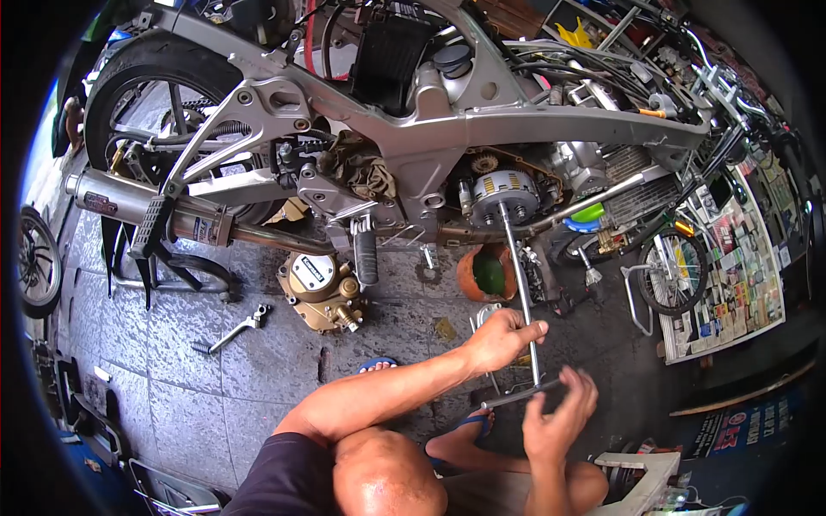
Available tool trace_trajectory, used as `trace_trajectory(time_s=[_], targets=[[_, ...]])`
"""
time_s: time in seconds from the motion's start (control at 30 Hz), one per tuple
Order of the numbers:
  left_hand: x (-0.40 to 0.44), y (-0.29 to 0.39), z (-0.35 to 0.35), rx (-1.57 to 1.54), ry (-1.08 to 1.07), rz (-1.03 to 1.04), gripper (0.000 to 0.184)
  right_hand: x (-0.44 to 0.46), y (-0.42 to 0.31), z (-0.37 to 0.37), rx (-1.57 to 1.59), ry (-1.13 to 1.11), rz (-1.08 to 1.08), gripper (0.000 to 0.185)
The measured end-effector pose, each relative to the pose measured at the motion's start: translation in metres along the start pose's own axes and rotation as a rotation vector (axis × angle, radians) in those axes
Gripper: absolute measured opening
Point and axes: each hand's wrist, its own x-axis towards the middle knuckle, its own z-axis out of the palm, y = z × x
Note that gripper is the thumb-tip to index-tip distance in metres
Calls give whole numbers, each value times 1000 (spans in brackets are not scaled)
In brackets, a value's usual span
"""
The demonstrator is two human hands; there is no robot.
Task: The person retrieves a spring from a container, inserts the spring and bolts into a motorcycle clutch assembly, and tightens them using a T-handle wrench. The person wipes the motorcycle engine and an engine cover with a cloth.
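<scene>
My left hand is closed around the shaft of a long T-handle wrench. The far end of the wrench meets the round metal clutch in the opened side of the motorcycle engine. Beside the near end, at the crossbar, my right hand has its fingers apart and curved, slightly blurred, with nothing held in it. Whether its thumb touches the bar I cannot tell. A gold engine cover marked Kawasaki lies on the floor to the left.
The grey motorcycle frame spans the upper view, with its exhaust on the left. An orange-brown pot with green inside stands below the engine. A pedal lever lies on the tiles. A small wheel and a sticker-covered board are at right.
</scene>
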Motion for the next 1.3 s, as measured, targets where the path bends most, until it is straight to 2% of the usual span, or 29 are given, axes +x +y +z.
trace_trajectory(time_s=[0.1,0.13,0.2,0.23,0.27,0.33,0.37,0.47,0.53,0.6,0.8,0.87,0.97,1.03,1.07,1.1,1.13,1.17,1.2,1.27,1.3], targets=[[2,3,-1,-60,51,28,41,13,-8,19,80,-120,-181,74],[0,4,-2,-51,51,34,41,9,-4,33,509,-150,5,80],[0,9,-5,-9,29,13,42,2,-16,38,724,-111,172,89],[4,5,-7,-14,28,33,42,-2,-12,49,783,-70,131,90],[4,0,-6,-16,24,18,42,-8,-11,52,758,-60,188,70],[11,3,-9,-75,88,-12,43,8,-6,49,122,-74,-189,43],[14,4,-11,-67,99,45,46,9,-11,45,185,-128,-71,29],[21,-1,-12,-84,57,61,48,2,-6,41,177,-171,6,28],[19,-3,-8,36,35,55,51,-5,-5,36,172,-161,13,27],[21,-6,-4,40,-13,13,55,-14,-2,35,259,-177,141,27],[33,-12,5,46,19,15,53,-4,9,36,260,-178,174,28],[36,-10,4,-12,20,-49,54,-2,15,40,259,-183,181,28],[41,-15,5,-2,24,-15,55,-2,23,47,247,-82,68,25],[38,-15,9,-13,19,-4,55,-2,27,49,1041,-210,778,22],[32,-16,16,-59,-102,-38,54,2,32,46,1823,-229,1250,33],[25,-18,23,-105,-224,-73,53,4,34,47,2009,-294,1272,38],[14,-14,29,-191,-418,-240,49,8,32,47,2198,-361,1285,42],[12,-6,25,-120,-419,-347,47,8,25,43,2120,-444,1147,50],[6,12,20,-53,-414,-457,45,-5,24,41,2119,-449,1161,50],[21,-44,32,-245,-368,-137,43,-40,28,36,1361,-692,543,59],[15,-34,29,-263,-367,-198,42,-44,32,26,1239,-526,151,56]])
